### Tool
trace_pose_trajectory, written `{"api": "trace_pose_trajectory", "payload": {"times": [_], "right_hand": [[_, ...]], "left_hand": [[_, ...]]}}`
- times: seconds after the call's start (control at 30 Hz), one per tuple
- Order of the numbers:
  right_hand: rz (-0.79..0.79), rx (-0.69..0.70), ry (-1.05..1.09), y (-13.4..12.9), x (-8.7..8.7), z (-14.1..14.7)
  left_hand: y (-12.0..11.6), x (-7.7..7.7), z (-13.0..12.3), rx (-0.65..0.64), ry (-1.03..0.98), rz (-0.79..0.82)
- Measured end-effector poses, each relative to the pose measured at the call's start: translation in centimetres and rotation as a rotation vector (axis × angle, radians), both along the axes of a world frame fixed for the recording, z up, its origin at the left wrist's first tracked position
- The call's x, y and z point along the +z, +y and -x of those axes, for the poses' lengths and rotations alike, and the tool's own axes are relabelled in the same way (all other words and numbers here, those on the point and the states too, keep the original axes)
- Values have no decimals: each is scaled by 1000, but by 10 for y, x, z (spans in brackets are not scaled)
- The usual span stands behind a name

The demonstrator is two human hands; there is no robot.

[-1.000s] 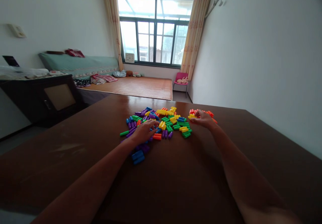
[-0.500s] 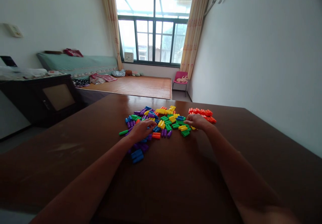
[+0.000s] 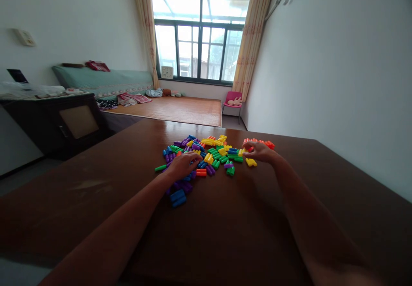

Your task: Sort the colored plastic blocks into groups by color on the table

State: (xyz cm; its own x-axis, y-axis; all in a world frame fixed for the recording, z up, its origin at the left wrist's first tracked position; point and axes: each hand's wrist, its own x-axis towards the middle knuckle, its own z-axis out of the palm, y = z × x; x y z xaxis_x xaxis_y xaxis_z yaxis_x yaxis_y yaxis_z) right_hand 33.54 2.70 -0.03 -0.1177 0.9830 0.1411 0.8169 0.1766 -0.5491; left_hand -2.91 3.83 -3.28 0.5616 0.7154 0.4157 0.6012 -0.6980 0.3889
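A pile of small plastic toy pieces in purple, blue, green, yellow and orange (image 3: 201, 172) is spread over the brown table (image 3: 219, 234). Over the left part of this pile rests my left hand (image 3: 185, 164), its fingers loosely bent and apart, covering some purple and blue pieces. My right hand (image 3: 260, 151) is at the pile's right side, thumb and fingers closed on a yellow toy piece (image 3: 241, 152). Just below that hand lies another yellow piece (image 3: 251, 162). Rows of orange pieces (image 3: 268, 143) sit behind the right hand, partly hidden by it.
A blue block (image 3: 178, 198) lies nearest me, beside my left forearm. Past the table's far edge is a low bed with a mat (image 3: 193, 108), and a pink chair (image 3: 233, 98) by the window. A dark cabinet (image 3: 51, 127) stands at left, a white wall (image 3: 337, 63) at right.
My right hand has moved slightly right and now has a yellow piece at its fingertips. Yellow pieces near the green ones have shifted; a purple piece now lies there. My left hand stays over the pile.
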Motion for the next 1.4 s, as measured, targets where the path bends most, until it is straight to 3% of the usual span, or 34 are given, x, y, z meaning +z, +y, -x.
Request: {"api": "trace_pose_trajectory", "payload": {"times": [0.1, 0.17, 0.33, 0.6, 0.8, 0.93, 1.03, 1.2, 1.4], "right_hand": [[129, -105, -45, 3, -11, -58], [216, -136, -17, 4, -25, -81], [316, -63, 134, 10, -44, -91], [260, 32, -44, 5, -29, -48], [178, 2, -179, 11, -41, -43], [42, -49, -243, 19, -47, -45], [-104, -80, -325, 22, -42, -26], [-219, 87, -323, 15, -30, 25], [-265, 204, -309, -4, -25, 71]], "left_hand": [[0, -1, 0, 9, 30, 3], [-1, 0, -1, 10, 63, 3], [-2, 1, -1, -1, 110, -4], [-1, 0, 0, 28, 104, -15], [22, 6, 30, 268, -96, -56], [36, 4, 53, 404, -194, -19], [34, -2, 51, 342, -82, -64], [25, -7, 34, 242, 163, -80], [29, -3, 34, 254, 150, 56]]}}
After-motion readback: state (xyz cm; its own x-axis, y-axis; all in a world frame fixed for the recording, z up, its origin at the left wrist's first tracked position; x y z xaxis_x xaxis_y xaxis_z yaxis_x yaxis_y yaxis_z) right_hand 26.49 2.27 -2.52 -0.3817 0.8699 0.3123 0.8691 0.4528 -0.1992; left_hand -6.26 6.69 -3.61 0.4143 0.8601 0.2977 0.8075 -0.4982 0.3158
